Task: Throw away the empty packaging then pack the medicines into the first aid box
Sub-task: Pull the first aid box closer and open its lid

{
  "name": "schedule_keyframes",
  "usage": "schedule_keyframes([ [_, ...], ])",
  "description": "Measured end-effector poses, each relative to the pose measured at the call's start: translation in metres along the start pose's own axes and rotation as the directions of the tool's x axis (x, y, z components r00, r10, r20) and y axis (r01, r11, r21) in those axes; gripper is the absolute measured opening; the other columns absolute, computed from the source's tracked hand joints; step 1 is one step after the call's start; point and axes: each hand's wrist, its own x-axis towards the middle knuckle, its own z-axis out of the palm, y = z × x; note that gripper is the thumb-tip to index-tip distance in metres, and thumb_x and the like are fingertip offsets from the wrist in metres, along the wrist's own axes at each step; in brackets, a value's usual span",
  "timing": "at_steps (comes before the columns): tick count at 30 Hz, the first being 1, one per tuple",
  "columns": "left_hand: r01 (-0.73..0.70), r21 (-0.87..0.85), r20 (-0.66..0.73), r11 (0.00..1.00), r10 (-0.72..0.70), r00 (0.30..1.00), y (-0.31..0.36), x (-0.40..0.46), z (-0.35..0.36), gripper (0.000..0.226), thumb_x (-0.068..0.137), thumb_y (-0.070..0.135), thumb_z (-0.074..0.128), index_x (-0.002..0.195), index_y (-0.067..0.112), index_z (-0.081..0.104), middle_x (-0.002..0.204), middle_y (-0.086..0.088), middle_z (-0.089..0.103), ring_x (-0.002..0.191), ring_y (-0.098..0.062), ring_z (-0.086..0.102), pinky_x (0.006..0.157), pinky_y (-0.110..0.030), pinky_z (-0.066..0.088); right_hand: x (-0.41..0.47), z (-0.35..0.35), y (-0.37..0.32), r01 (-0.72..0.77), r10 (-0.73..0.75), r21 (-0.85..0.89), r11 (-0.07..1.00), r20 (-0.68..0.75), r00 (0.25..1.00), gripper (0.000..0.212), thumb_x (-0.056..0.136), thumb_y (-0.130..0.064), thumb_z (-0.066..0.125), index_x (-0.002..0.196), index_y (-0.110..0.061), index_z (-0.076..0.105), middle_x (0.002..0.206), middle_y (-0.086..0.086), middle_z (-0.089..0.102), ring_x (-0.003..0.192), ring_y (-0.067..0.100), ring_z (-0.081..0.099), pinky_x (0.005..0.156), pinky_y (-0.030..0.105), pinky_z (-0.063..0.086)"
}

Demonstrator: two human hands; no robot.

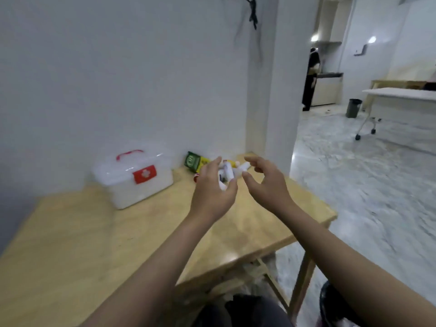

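Both hands open over the medicine pile at the desk's far right corner; nothing gripped.

Left hand (213, 187) and right hand (265, 182) are spread, fingers curled, either side of the medicines (230, 172) and green packaging (194, 161). The pile lies near the desk (70, 244) right edge, so a sweeping grab could knock bottles to the floor. The first aid box (134, 177), lid shut, stands by the wall; bare desk lies in front.
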Motion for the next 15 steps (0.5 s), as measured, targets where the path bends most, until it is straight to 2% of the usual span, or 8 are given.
schedule_keyframes([
  [2,0.048,0.071,-0.113,0.996,-0.039,0.993,-0.028,0.002,-0.036,0.057,0.087,0.026,0.062,0.139,0.013,0.043,0.136,-0.007,0.047,0.127,-0.017,0.043,0.091,-0.012,0.025,0.013,0.038,-0.017,0.054,-0.056,0.027,0.998,0.061,0.997,0.036,0.085,-0.015,0.062,0.12,-0.018,0.06,0.117,0.0,0.063,0.106,0.014,0.057,0.094,0.03,0.044],
  [5,0.155,0.159,-0.238,0.975,-0.115,0.964,-0.073,0.003,-0.082,0.06,0.086,0.026,0.061,0.142,0.015,0.04,0.142,-0.009,0.041,0.132,-0.023,0.039,0.104,-0.027,0.033,0.027,0.094,-0.037,0.103,-0.108,0.04,0.994,0.148,0.983,0.036,0.084,-0.015,0.062,0.12,-0.017,0.061,0.115,0.004,0.063,0.108,0.017,0.056,0.094,0.023,0.039],
  [8,0.272,0.25,-0.35,0.929,-0.176,0.92,-0.115,0.005,-0.115,0.063,0.087,0.031,0.061,0.144,0.019,0.037,0.15,-0.008,0.032,0.138,-0.026,0.03,0.103,-0.036,0.036,0.037,0.144,-0.05,0.162,-0.176,0.075,0.984,0.24,0.955,0.038,0.085,-0.017,0.062,0.123,-0.018,0.06,0.12,0.003,0.06,0.114,0.016,0.054,0.099,0.026,0.04],
  [11,0.34,0.322,-0.388,0.884,-0.204,0.899,-0.148,0.01,-0.136,0.067,0.085,0.034,0.062,0.145,0.022,0.035,0.156,-0.007,0.023,0.141,-0.028,0.022,0.104,-0.041,0.037,0.055,0.18,-0.052,0.23,-0.231,0.041,0.972,0.311,0.922,0.041,0.086,-0.021,0.061,0.126,-0.022,0.056,0.125,0.003,0.055,0.12,0.018,0.048,0.102,0.029,0.037],
  [15,0.391,0.351,-0.365,0.851,-0.26,0.894,-0.181,0.019,-0.145,0.076,0.082,0.04,0.066,0.147,0.033,0.029,0.159,-0.002,0.014,0.143,-0.027,0.016,0.103,-0.043,0.039,0.089,0.205,-0.045,0.336,-0.277,-0.085,0.938,0.399,0.874,0.052,0.084,-0.026,0.063,0.134,-0.028,0.048,0.14,0.008,0.045,0.13,0.027,0.037,0.107,0.04,0.032],
])
